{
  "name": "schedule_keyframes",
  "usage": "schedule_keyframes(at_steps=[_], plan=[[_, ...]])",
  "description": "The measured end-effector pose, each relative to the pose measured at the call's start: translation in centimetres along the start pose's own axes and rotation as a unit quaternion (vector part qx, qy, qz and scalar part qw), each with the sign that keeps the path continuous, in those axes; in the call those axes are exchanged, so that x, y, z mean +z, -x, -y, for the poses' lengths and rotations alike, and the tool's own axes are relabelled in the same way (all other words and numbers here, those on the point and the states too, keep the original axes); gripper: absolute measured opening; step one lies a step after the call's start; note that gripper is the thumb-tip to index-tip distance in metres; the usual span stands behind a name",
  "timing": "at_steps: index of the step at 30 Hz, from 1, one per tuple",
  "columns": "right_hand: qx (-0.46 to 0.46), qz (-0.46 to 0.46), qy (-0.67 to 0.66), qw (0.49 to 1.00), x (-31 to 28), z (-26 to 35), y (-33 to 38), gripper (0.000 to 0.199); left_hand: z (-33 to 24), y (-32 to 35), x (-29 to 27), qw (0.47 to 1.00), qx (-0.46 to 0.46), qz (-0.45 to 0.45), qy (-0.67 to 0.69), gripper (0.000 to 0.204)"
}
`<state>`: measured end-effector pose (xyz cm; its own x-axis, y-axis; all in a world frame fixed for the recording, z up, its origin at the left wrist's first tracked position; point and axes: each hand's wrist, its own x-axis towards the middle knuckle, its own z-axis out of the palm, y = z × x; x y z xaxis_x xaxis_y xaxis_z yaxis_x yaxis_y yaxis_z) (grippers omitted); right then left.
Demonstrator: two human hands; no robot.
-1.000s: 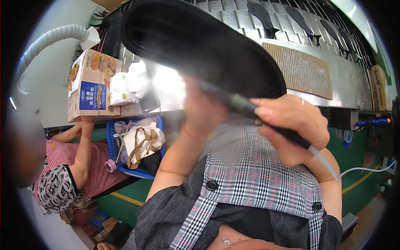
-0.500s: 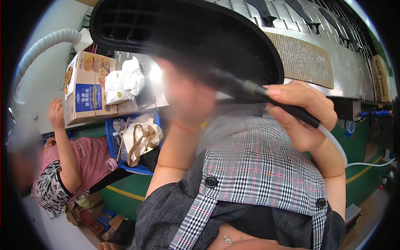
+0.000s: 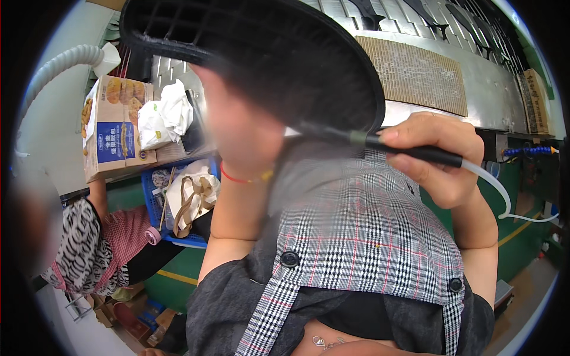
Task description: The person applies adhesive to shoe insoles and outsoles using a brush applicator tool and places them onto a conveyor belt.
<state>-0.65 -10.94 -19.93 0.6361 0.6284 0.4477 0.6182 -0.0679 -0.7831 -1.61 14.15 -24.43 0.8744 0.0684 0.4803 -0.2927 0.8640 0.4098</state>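
Note:
A large, curved black part [image 3: 332, 53] with a raised rim and a ribbed grid at its left end is held up close in front of me. My left hand [image 3: 243, 127], smeared by motion, grips its lower edge; the fingertips cannot be made out. In my right hand [image 3: 436, 154] is a black pen-shaped tool [image 3: 427, 155] with a green ring and a white cord, pinched between thumb and fingers. Its pale tip end points left, toward the part's lower edge beside my left hand. Whether the tip touches the part is too blurred to tell.
Beyond the part lie a ridged tan cardboard sheet [image 3: 415, 74] and several black parts on a metal rack [image 3: 392, 21]. Leftward are a cardboard box [image 3: 122, 127], white plastic bags [image 3: 166, 115], a blue basket [image 3: 148, 199], a flexible duct [image 3: 65, 59] and a seated person [image 3: 89, 243].
The black part and both my hands have shifted slightly left in view, and the tool lies flatter. The seated person's raised arm has come down.

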Motion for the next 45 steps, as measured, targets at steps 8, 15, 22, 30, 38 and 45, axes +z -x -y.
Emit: schedule_keyframes(at_steps=[8, 15, 22, 30, 38, 45], plan=[[0.122, 0.037, -0.172, 0.977, -0.2, -0.2, 1.2, 0.024, -0.8, 1.2, -0.6, 0.912, -0.026, -0.13, -0.389, 0.045], [0.26, -0.013, -0.324, 0.91, 1.2, -0.3, 3.4, 0.024, 0.6, 4.6, -1.2, 0.929, -0.281, -0.085, 0.225, 0.07], [0.24, 0.009, -0.265, 0.934, 1.4, -1.0, 3.8, 0.024, 4.1, 7.4, -0.8, 0.956, -0.282, -0.05, 0.061, 0.102], [0.159, 0.063, -0.271, 0.947, -0.3, -0.7, 2.8, 0.023, 4.0, 4.8, 0.9, 0.952, -0.297, -0.069, 0.033, 0.101], [0.19, 0.144, -0.28, 0.93, -2.0, -0.9, -0.4, 0.026, 2.2, 3.1, -0.8, 0.95, -0.305, -0.045, 0.045, 0.087], [0.014, 0.263, -0.297, 0.918, -2.2, -2.4, -3.6, 0.025, 4.0, -0.1, -4.5, 0.944, -0.27, 0.177, 0.07, 0.062]])
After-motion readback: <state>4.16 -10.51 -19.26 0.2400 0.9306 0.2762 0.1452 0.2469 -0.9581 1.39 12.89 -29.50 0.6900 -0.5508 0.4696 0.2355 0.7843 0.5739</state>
